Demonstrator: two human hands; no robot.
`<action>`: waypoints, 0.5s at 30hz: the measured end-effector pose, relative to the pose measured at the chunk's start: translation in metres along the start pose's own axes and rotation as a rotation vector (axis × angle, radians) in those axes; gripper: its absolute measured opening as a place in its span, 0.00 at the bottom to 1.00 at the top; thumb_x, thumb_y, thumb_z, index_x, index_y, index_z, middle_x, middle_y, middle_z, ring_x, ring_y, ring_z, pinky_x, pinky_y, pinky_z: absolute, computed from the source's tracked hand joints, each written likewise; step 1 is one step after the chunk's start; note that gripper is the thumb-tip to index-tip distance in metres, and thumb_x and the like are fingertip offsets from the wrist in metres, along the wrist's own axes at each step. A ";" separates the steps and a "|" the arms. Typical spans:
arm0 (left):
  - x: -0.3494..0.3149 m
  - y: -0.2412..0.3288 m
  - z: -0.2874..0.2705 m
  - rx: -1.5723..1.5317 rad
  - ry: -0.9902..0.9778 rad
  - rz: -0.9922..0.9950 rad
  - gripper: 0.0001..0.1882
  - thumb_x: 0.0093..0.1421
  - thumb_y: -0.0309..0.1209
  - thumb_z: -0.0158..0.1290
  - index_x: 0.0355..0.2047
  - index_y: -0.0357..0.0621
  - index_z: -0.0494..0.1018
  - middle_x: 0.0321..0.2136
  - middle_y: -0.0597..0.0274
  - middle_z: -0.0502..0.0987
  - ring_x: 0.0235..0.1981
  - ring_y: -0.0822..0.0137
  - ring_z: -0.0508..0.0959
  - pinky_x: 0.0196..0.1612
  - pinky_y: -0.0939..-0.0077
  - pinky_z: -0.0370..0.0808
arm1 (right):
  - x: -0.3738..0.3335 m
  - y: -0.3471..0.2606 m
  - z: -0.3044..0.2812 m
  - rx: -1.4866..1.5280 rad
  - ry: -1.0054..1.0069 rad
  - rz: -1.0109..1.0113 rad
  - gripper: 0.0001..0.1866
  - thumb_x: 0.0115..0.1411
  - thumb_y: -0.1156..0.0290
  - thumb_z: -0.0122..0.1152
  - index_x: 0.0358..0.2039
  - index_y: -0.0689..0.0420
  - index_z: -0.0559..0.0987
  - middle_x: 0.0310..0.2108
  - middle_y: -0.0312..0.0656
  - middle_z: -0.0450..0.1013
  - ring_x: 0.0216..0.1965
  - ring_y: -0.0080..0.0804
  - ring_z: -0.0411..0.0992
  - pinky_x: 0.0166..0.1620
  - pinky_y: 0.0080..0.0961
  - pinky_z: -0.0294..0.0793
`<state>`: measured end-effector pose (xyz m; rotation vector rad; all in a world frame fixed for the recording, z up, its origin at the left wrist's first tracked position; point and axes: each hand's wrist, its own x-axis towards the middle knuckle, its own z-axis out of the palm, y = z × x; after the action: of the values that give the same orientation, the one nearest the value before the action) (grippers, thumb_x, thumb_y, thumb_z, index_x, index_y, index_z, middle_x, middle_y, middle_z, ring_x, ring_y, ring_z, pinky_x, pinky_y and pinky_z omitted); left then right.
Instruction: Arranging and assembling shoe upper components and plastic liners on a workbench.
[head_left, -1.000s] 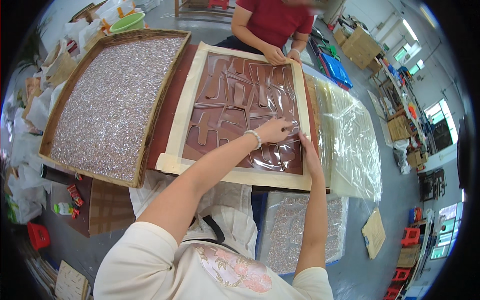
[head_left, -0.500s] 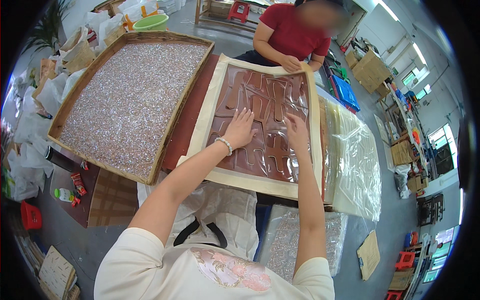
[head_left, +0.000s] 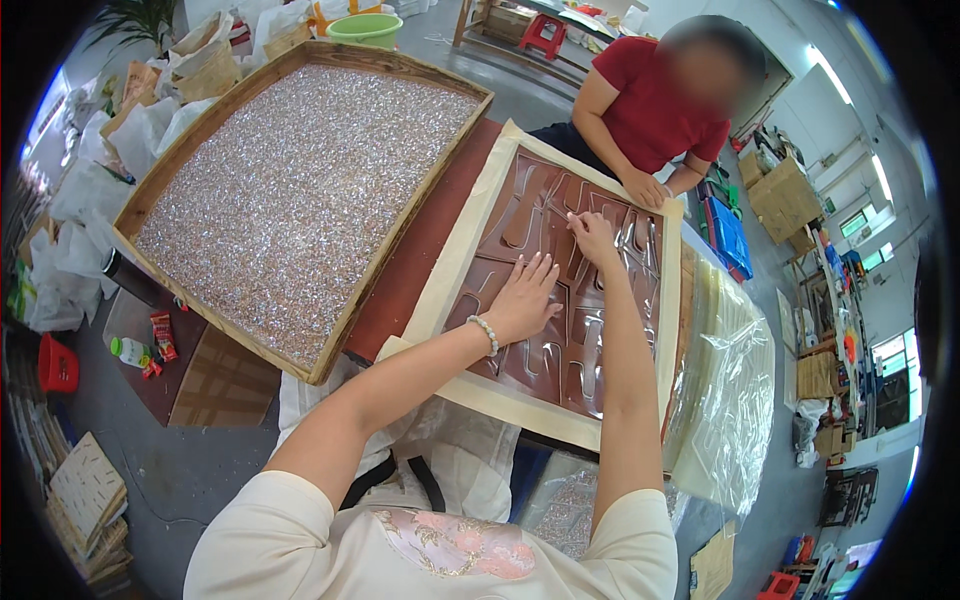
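A brown panel point(head_left: 502, 262) with cut-out shapes and a wide cream border lies before me under glossy clear film. My left hand point(head_left: 523, 300) rests flat on its middle, fingers spread, a beaded bracelet at the wrist. Farther up the panel, my right hand point(head_left: 592, 236) has its fingers bent together at the surface; whether they pinch the film or something small cannot be made out. Across from me, a co-worker in a red shirt has a hand point(head_left: 645, 188) at the panel's far right corner.
At left stands a large wooden tray point(head_left: 350, 338) filled with glittering flakes. Stacked clear plastic sheets point(head_left: 728, 380) lie along the panel's right side. A dark cylinder point(head_left: 130, 277), a white bottle point(head_left: 130, 351) and a red packet point(head_left: 163, 337) sit below the tray.
My right hand has moved farther up the panel, and its fingers have bent inward. My left hand stays flat on the panel. The whole view has shifted and turned.
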<state>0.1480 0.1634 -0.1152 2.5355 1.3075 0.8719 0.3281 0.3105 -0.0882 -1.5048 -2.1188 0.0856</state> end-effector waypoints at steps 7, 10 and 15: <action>0.001 0.003 -0.004 0.077 -0.010 -0.002 0.34 0.61 0.43 0.47 0.59 0.29 0.55 0.61 0.40 0.55 0.64 0.48 0.51 0.65 0.51 0.43 | 0.013 -0.003 -0.001 -0.047 -0.221 0.025 0.24 0.63 0.50 0.44 0.25 0.56 0.78 0.32 0.49 0.73 0.41 0.46 0.68 0.47 0.39 0.64; 0.000 0.007 -0.010 0.136 0.007 0.022 0.34 0.61 0.43 0.47 0.59 0.30 0.55 0.60 0.40 0.55 0.65 0.49 0.51 0.65 0.51 0.42 | 0.015 0.000 0.006 -0.048 -0.181 0.050 0.23 0.64 0.51 0.43 0.26 0.56 0.78 0.36 0.50 0.72 0.42 0.48 0.67 0.49 0.40 0.63; -0.006 0.011 -0.015 0.197 0.004 0.045 0.34 0.61 0.44 0.46 0.58 0.29 0.56 0.59 0.40 0.58 0.64 0.49 0.53 0.65 0.49 0.42 | 0.018 -0.002 0.011 0.005 -0.190 0.022 0.23 0.65 0.53 0.40 0.27 0.56 0.78 0.37 0.52 0.71 0.43 0.50 0.67 0.51 0.41 0.62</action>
<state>0.1444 0.1506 -0.1009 2.7224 1.4077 0.7924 0.3169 0.3280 -0.0898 -1.5712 -2.2473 0.2500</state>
